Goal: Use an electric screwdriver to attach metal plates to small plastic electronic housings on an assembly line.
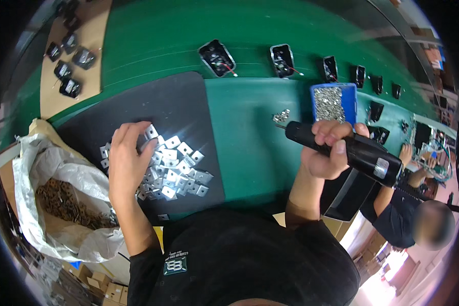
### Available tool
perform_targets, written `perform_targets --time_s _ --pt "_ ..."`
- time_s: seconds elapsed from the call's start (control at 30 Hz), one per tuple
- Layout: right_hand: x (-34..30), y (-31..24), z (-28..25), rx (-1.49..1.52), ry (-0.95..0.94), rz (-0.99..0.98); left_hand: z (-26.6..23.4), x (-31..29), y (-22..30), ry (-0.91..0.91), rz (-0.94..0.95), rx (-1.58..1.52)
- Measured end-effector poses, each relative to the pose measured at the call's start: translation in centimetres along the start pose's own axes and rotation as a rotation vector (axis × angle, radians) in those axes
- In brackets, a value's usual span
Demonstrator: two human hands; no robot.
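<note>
My left hand (127, 163) is over the left side of a pile of small silver metal plates (174, 171), each with a hole. Between its thumb and fingertips is one square metal plate (151, 131), at the pile's upper edge. The pile lies on a black mat (188, 97). My right hand (329, 150) is wrapped round a black electric screwdriver (367, 160), whose bit points left. Beyond the bit, a few loose screws (281, 116) lie on the green surface. A blue bin (348, 102) holding many small silver screws stands just past this hand.
Black housings with wires (217, 58) stand in a row along the green belt (158, 35). More black parts (70, 86) sit on cardboard at far left. A white sack (35, 168) of brown metal pieces stands left. A black tray (344, 196) and a co-worker (400, 214) are at right.
</note>
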State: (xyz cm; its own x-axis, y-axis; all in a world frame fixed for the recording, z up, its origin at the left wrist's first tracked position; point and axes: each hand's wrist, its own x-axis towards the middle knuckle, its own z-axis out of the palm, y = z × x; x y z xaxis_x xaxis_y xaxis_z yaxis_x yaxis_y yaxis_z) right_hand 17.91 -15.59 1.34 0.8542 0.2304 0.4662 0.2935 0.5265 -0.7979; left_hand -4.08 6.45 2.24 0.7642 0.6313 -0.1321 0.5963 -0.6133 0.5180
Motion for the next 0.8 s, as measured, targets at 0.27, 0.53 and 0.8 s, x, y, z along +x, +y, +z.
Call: perform_targets --time_s 0.27,0.53,0.8 --pt "0.2 1.1 0.4 -0.025 0.073 -0.062 1.1 1.0 0.3 0.101 -0.079 -0.072" --pt "0.0 1.5 0.0 -0.063 0.048 -0.072 2.8 1.3 0.5 0.261 0.033 -0.12" --pt "0.2 -0.4 0.7 0.134 0.016 0.086 1.8 1.6 0.6 0.16 -0.147 -0.197"
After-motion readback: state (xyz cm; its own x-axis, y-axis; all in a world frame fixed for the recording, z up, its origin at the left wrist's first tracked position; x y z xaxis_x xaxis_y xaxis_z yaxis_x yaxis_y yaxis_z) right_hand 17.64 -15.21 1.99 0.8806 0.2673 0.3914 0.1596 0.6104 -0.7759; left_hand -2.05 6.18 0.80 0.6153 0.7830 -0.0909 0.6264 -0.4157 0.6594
